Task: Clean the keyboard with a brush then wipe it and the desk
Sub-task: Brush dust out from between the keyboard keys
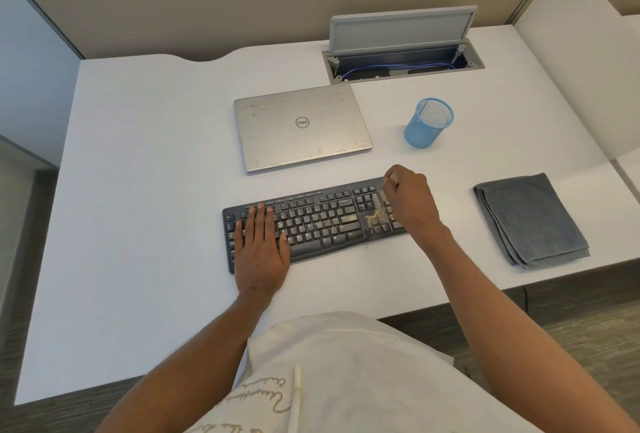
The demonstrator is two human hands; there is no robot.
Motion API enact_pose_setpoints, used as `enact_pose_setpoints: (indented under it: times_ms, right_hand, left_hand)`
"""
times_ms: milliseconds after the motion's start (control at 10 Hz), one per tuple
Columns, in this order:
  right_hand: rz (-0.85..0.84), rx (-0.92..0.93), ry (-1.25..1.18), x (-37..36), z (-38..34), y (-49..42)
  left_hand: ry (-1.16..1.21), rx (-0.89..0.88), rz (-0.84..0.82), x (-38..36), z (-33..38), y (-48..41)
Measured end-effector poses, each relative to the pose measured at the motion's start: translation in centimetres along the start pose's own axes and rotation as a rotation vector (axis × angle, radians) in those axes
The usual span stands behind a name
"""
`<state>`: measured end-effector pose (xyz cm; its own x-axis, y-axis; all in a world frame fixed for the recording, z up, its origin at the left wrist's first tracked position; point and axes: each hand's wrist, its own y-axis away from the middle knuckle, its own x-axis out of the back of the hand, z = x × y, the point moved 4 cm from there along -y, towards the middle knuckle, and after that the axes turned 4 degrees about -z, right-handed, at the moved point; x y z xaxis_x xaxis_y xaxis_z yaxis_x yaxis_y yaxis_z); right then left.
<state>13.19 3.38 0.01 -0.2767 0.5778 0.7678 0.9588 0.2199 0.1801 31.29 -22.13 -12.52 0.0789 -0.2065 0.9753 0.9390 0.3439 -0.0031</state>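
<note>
A black keyboard [318, 221] lies on the white desk [145, 190] in front of me. Yellowish crumbs [375, 218] sit on its right part near the arrow keys. My left hand [261, 242] rests flat on the keyboard's left side, fingers straight. My right hand [408, 197] is over the keyboard's right end, fingers curled round a small brush [383, 195]; only its pale handle top and light bristles show. A folded grey cloth [530, 219] lies to the right of the keyboard.
A closed silver laptop [301, 126] lies behind the keyboard. A blue mesh pen cup [428, 122] stands to its right. Farther back, a cable hatch [401, 58] stands open with its grey lid up. The desk's front edge runs below the cloth.
</note>
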Motion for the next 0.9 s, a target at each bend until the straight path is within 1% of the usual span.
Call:
enact_pose_setpoints:
  times_ms: [100, 200, 500, 700, 800, 900]
  right_hand:
    - [0.054, 0.028, -0.060, 0.4, -0.7, -0.2]
    - [0.042, 0.027, -0.090, 0.0, -0.7, -0.3]
    - [-0.030, -0.016, 0.027, -0.5, 0.3, 0.0]
    - [0.026, 0.008, -0.041, 0.2, -1.0, -0.4]
    - [0.012, -0.006, -0.047, -0.5, -0.8, -0.3]
    - [0.001, -0.039, 0.063, -1.2, -0.2, -0.2]
  left_hand:
    - [0.004, -0.003, 0.000, 0.0, -0.1, -0.1]
    - [0.008, -0.005, 0.007, 0.0, -0.1, 0.0]
    - [0.006, -0.011, 0.006, -0.1, -0.1, 0.0]
    - [0.014, -0.012, 0.013, 0.0, -0.1, -0.1]
    - [0.018, -0.010, 0.013, 0.1, -0.1, -0.1]
    - [0.011, -0.008, 0.006, 0.0, -0.1, 0.0]
